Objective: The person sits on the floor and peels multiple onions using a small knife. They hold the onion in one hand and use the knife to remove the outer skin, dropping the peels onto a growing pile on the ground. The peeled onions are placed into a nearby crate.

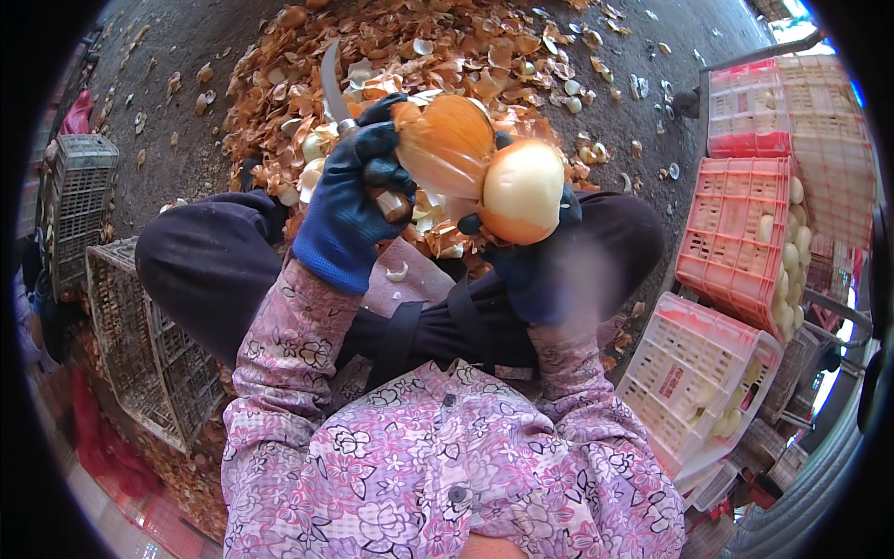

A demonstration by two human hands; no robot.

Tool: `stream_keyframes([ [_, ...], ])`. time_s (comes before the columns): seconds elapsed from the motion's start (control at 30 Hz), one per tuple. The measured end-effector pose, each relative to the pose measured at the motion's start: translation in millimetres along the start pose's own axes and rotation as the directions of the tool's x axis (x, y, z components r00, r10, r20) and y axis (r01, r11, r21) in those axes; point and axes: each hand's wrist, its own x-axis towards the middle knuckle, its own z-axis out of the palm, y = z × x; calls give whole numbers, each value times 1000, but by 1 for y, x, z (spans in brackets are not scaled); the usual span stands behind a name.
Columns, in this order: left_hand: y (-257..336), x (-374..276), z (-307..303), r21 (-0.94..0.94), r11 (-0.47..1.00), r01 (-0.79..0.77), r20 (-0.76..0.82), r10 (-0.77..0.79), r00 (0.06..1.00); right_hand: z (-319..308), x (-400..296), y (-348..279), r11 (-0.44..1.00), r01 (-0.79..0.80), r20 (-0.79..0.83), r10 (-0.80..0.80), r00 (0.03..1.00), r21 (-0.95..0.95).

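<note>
My left hand (341, 213), in a blue glove with a dark coating, grips a curved knife (331, 80) by its wooden handle. The blade points up and away, past my knuckles. Against those fingers is a large sheet of orange onion skin (447, 143), which reaches across to the onion. A mostly peeled, pale onion (524, 190) rests in my right hand (541, 279), gloved too and blurred at the wrist. Parts of the right fingers are hidden behind the onion. Whether the skin is still joined to it, I cannot tell.
A heap of onion skins (412, 49) covers the ground ahead. To the right stand a red crate (733, 237) and a white crate (691, 363) holding peeled onions. Grey crates (133, 335) and a red mesh bag (105, 447) lie left. Part of another person (38, 314) shows at the left rim.
</note>
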Motion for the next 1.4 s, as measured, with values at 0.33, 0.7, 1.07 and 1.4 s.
stream_keyframes([
  [0.33, 34, -11, -14, 906, 168, -390, 183, 674, 716, -11, 1, 15, 708, 440, 102, -467, 879, -553],
  [0.7, -3, -27, -13, 341, -839, -425, 751, -29, 660, -2, 15, -11, 971, -59, -142, 94, 985, 233],
  [1.07, 0, -33, -4, 99, -969, -225, 683, -98, 724, 5, 26, -23, 907, -196, -167, 273, 947, 372],
  [1.4, -2, -19, -3, 908, 239, 344, -334, -80, 939, 6, 29, -25, 857, -358, -48, 402, 914, 371],
])
